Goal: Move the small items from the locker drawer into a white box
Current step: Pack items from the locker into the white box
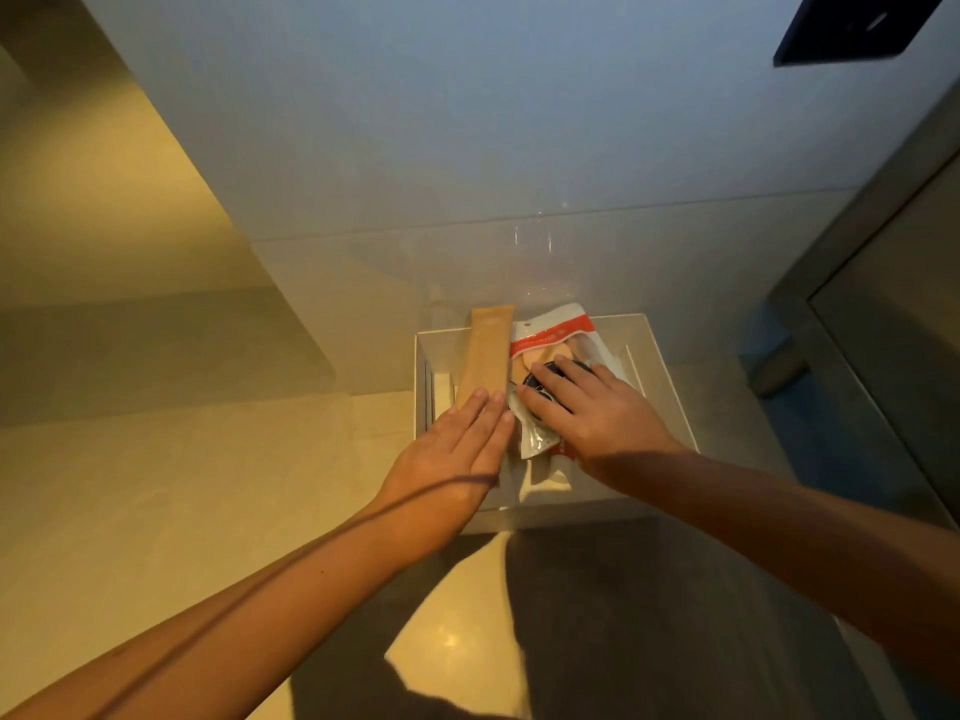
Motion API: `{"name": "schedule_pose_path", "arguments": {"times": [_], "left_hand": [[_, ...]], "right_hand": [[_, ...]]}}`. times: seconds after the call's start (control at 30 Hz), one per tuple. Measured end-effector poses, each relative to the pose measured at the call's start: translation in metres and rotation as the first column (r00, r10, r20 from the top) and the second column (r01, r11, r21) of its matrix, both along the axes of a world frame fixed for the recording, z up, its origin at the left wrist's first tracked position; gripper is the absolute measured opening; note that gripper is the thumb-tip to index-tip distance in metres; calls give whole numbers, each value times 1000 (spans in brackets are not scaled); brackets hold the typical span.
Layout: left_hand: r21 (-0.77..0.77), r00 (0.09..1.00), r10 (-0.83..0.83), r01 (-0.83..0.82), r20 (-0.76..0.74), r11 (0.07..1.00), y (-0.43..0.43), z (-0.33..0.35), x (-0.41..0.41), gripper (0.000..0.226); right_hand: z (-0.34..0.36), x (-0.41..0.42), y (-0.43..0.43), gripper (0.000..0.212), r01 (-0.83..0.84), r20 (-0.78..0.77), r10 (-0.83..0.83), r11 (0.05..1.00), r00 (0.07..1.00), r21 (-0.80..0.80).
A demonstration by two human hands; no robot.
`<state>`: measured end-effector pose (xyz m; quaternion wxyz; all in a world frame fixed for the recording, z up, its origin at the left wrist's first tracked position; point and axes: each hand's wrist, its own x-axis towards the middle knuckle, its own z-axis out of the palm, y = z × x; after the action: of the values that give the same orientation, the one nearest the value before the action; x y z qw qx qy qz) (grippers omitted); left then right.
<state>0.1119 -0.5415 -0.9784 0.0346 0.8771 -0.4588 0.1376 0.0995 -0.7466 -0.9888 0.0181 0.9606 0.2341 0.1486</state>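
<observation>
Box (571, 514), white, sat on a pale surface (156, 485) below the camera & held at least 3 things, so the task looked well along, prob. at the settling-in stage.

Nearest, both bare forearms reached in from the bottom edge. L hand (457, 449) lay flat, fingers straight & together, pressing the near end of the tube (488, 350). It clasped nothing; grip released. R hand (597, 413), just beside it, rested w/ fingers spread & nearly straight on a dark round compact (532, 383) lying over the packet (550, 330). No curl round either showed & the thumb was hidden, so I read it as pressing down, not grasping.

Tube, tan, ran lengthways in the box's left half, far end poking over the far rim. Packet, white w/ a red band, touched the tube on its right, far end also above the rim; pale puffs showed thru its window.

Behind the box stood a plain wall (467, 122), w/ a dark panel (857, 28) top right & a grey door frame (883, 304) at right.

Drawer wasn't in view, so I couldn't tell what, if anything, was left in it. Left to do, as judged: let go & fetch any remainder.
</observation>
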Motion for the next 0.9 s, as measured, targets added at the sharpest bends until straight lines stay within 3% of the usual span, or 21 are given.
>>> {"name": "schedule_pose_path", "arguments": {"times": [0.3,0.57,0.9], "left_hand": [[76,994,68,-61,-88,995,-8,-19,5,59],[116,934,220,-195,-281,974,-16,-52,22,67],[378,908,280,-152,-311,913,-22,-71,30,71]], "right_hand": [[-37,-4,-5,66,93,-116,-87,994,989,51],[-65,2,-17,62,131,-324,-124,991,938,-3],[-76,13,-14,65,134,-392,-140,990,909,-42]]}}
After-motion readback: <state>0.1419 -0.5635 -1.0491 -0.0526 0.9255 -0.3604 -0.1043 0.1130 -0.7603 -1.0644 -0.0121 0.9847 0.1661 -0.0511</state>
